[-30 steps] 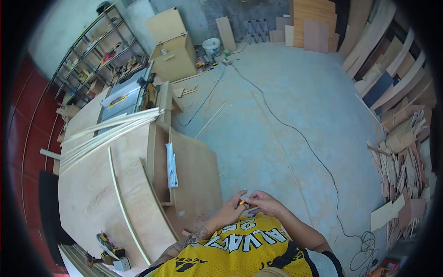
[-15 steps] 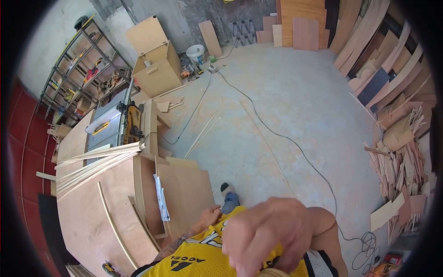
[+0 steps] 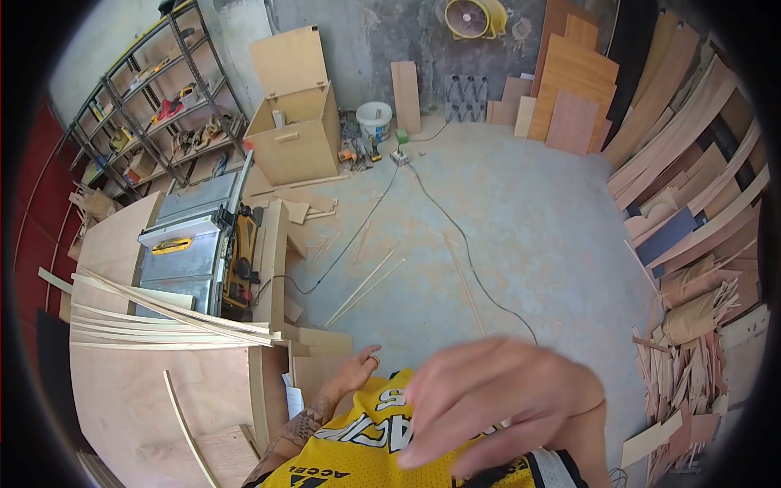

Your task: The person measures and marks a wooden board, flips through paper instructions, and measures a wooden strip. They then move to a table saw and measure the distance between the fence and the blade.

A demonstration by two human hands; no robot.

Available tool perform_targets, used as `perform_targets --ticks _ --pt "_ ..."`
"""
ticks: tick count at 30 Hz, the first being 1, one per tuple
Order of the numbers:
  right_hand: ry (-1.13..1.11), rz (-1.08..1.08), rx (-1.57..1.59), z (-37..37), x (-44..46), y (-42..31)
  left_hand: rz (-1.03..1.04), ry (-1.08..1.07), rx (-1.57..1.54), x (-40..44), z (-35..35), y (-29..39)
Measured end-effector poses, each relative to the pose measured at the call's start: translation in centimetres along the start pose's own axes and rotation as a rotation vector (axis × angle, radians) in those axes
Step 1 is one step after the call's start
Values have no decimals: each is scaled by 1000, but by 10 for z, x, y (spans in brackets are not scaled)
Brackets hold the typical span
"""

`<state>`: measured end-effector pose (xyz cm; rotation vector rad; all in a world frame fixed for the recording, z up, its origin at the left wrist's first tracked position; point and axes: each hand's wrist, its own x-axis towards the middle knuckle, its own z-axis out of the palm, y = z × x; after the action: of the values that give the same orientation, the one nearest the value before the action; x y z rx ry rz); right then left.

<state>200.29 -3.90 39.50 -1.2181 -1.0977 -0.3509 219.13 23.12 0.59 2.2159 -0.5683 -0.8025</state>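
Note:
My right hand (image 3: 496,403) is large and close to the camera, in front of the yellow jersey (image 3: 350,443). Motion blurs it a little. Its fingers bend loosely and stand apart, and I see nothing held in them. Lower at the left side of my body, my left hand (image 3: 358,372) hangs beside the jersey with a ring on one finger. Its fingers are loosely bent, partly hidden, and no object shows in them. The workbench (image 3: 175,390) with thin wood strips (image 3: 179,321) on it lies to the left of that hand.
A table saw (image 3: 191,236) is set in the workbench. Behind it stand a metal shelf (image 3: 154,106), an open plywood box (image 3: 297,134) and a white bucket (image 3: 374,122). A black cable (image 3: 468,236) crosses the floor. Offcuts (image 3: 683,374) and boards line the right side.
The view has tilted up, bringing a yellow fan into sight on the back wall. My right hand has shifted slightly right, and the round wooden edge beneath it has left view.

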Motion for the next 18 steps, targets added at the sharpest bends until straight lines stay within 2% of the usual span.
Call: perform_targets --ticks 2,3,4,5,6,7,8,9,12,18 --pt "335 -278 -130 6 35 27 -36 51 -14 -3 -42 40" --pt "353 -262 -122 -2 42 37 -52 76 -21 -2 -57 54" --pt "347 -234 -124 -13 22 28 -64 101 -27 4 -65 59" --pt "338 -209 -128 -35 47 44 -74 88 -28 14 -66 47" --pt "326 -185 -127 -64 54 46 -35 153 -27 23 -63 27" --pt "302 -166 -121 -76 102 83 7 233 -30 35 -67 15" --pt "285 -144 -116 -141 89 59 -7 230 -34 44 -75 11" --pt "273 -111 -109 -151 101 73 -62 196 -59 50 -80 8" --pt "201 -38 -67 -201 115 98 -142 190 -98 77 -97 11" --pt "35 34 67 -346 114 120 -213 303 -76 123 -182 38"
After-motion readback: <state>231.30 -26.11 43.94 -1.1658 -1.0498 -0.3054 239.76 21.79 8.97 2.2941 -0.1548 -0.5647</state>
